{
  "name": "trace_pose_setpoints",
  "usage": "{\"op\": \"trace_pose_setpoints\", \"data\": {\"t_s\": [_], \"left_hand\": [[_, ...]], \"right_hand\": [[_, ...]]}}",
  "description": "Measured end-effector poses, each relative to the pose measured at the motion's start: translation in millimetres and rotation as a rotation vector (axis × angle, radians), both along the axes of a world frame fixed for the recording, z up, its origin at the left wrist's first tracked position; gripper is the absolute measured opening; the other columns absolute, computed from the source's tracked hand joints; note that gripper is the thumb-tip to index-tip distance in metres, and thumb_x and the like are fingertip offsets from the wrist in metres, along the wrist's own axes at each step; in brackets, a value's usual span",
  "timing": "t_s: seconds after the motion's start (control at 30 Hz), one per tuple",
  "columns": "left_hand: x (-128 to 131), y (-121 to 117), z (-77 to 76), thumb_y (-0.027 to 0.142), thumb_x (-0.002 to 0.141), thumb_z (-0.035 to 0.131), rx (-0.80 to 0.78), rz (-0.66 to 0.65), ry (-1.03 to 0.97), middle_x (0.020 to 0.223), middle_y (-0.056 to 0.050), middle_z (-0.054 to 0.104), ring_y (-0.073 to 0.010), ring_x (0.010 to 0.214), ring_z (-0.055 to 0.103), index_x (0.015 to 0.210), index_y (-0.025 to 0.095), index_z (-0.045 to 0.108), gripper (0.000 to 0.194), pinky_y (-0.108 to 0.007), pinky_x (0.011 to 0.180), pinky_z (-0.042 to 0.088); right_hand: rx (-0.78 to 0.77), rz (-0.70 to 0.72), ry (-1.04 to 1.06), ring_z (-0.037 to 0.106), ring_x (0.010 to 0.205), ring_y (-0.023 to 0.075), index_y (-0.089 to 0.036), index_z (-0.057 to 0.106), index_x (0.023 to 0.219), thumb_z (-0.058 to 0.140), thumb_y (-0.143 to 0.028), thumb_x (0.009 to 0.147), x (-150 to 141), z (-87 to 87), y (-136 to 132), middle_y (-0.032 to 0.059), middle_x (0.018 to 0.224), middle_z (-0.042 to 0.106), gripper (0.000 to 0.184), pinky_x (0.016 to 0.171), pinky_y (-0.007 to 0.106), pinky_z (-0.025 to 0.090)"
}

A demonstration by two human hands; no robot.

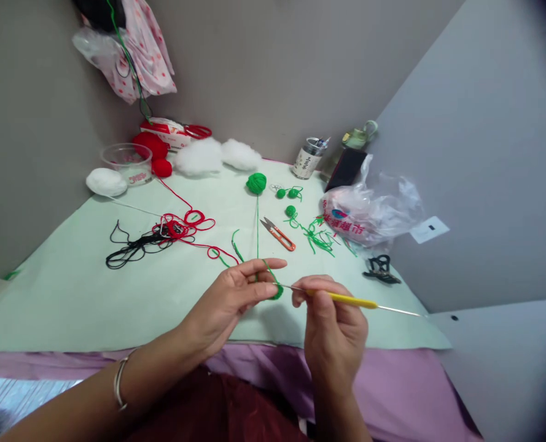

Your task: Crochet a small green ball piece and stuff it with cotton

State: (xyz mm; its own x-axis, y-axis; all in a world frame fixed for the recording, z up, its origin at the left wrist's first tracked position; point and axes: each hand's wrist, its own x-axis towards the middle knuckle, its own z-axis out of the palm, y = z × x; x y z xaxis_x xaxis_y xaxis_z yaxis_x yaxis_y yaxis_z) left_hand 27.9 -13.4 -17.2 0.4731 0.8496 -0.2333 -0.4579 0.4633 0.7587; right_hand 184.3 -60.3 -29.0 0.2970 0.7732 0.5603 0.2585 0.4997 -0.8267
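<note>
Between thumb and fingers, my left hand (233, 291) pinches a small green crochet piece (277, 291). Green yarn runs over its raised index finger and back to a green yarn ball (256, 183) on the table. My right hand (337, 325) grips a crochet hook (353, 300) by its yellow handle, pen-like. The hook's metal tip reaches the green piece; its exact place in the stitches is too small to tell. Thread snips (278, 234) with orange handles lie just beyond my hands.
Tangled red yarn (175, 227) and black yarn (137, 248) lie at left. White stuffing (199, 156), a clear tub (128, 164) and red yarn balls stand behind. Green scraps (319, 238), a plastic bag (369, 209), a pen cup (308, 158) and a black hair claw (381, 269) are at right.
</note>
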Motion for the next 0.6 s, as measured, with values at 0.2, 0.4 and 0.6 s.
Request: {"op": "trace_pose_setpoints", "data": {"t_s": [0.2,0.4,0.6], "left_hand": [[2,-4,1.2,0.025,0.079,0.087,0.131,-0.008,0.085,0.088,-0.001,0.067,-0.0153,0.083,0.056,0.112,0.027,0.085,0.033,-0.027,0.074,0.042],[-4,-4,-1.3,0.025,0.08,0.085,0.168,-0.007,0.141,0.09,0.0,0.063,-0.0149,0.083,0.056,0.113,0.028,0.085,0.033,-0.027,0.075,0.043],[0,-9,-3.9,0.021,0.087,0.08,0.346,0.128,0.328,0.088,0.001,0.062,-0.015,0.083,0.053,0.121,0.03,0.082,0.035,-0.028,0.08,0.042]], "right_hand": [[-0.087,0.034,0.065,0.07,0.075,0.0162,-0.023,0.078,0.099,0.06,-0.026,0.104,1,-6.9,3,0.0046,0.091,0.078,0.019,0.069,0.031,0.059],[-0.119,0.116,0.18,0.071,0.072,0.015,-0.021,0.073,0.098,0.051,-0.027,0.109,5,-2.9,0,0.0041,0.09,0.078,0.026,0.07,0.03,0.061],[0.133,-0.039,-0.447,0.076,0.087,0.018,-0.024,0.071,0.12,0.053,-0.011,0.104,3,-7.1,-10,0.0049,0.1,0.079,0.028,0.077,0.031,0.063]]}}
